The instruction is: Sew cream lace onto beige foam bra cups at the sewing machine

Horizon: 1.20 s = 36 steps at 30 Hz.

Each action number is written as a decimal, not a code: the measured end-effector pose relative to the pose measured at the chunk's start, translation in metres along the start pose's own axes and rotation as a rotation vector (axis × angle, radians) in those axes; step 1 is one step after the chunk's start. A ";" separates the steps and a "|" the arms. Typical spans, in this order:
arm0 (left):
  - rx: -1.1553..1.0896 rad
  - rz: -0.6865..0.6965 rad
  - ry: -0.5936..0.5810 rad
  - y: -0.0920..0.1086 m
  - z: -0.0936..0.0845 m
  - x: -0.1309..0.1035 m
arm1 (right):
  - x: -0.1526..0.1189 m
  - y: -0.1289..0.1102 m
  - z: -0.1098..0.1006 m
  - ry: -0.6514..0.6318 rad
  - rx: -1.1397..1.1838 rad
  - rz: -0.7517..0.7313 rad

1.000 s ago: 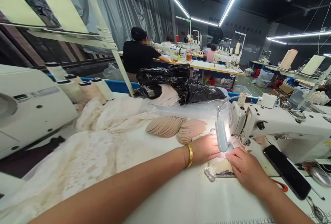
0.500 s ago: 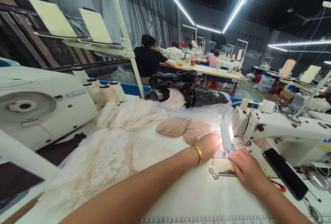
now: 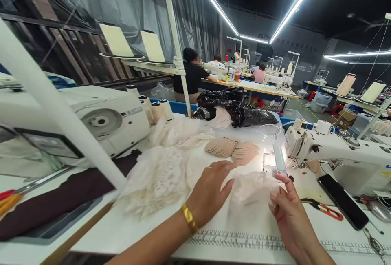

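Observation:
A thin, pale pinkish fabric piece (image 3: 249,189) hangs from my right hand (image 3: 288,212), pinched at its right edge between thumb and fingers. It is in front of the sewing machine (image 3: 336,146), below the small lit lamp (image 3: 278,157). My left hand (image 3: 210,191), wearing a gold bracelet, is open with thumb and fingers apart, left of that fabric. Just beyond its fingertips lie two fanned stacks of beige rounded pieces, the left stack (image 3: 221,147) and the right stack (image 3: 245,153). Cream lace fabric (image 3: 161,171) is heaped to the left.
Orange-handled scissors (image 3: 331,212) and a black phone (image 3: 343,202) lie at right. A measuring tape (image 3: 232,236) runs along the front edge. Behind are a black plastic bag (image 3: 253,114) and thread cones (image 3: 165,110). A white post (image 3: 67,110) slants at left; co-workers sit farther back.
Both hands have come away from the needle area toward me. The left has moved left and opened; the pale fabric now shows in the right. My view has turned left.

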State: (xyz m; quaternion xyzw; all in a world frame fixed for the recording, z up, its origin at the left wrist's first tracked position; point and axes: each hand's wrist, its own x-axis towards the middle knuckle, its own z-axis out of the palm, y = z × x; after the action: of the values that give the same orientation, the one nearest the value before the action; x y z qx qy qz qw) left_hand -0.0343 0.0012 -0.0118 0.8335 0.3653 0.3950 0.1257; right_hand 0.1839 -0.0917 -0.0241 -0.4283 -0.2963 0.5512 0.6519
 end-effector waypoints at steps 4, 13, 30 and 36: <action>-0.944 -0.439 -0.538 0.052 0.010 -0.044 | -0.011 0.016 0.001 0.071 -0.027 -0.088; -1.542 -0.862 -0.071 0.074 0.042 -0.030 | -0.055 0.046 -0.022 0.022 -0.576 -0.287; -1.612 -1.003 0.193 0.085 0.052 -0.024 | -0.033 0.031 -0.018 0.103 0.055 -0.047; -1.617 -1.011 0.276 0.087 0.059 -0.023 | -0.034 0.037 -0.031 0.090 -0.059 -0.136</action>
State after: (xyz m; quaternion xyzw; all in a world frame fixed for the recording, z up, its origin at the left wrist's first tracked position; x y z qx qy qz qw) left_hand 0.0447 -0.0720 -0.0203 0.1851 0.3102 0.5211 0.7733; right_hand 0.1856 -0.1305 -0.0680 -0.4506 -0.3112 0.4770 0.6874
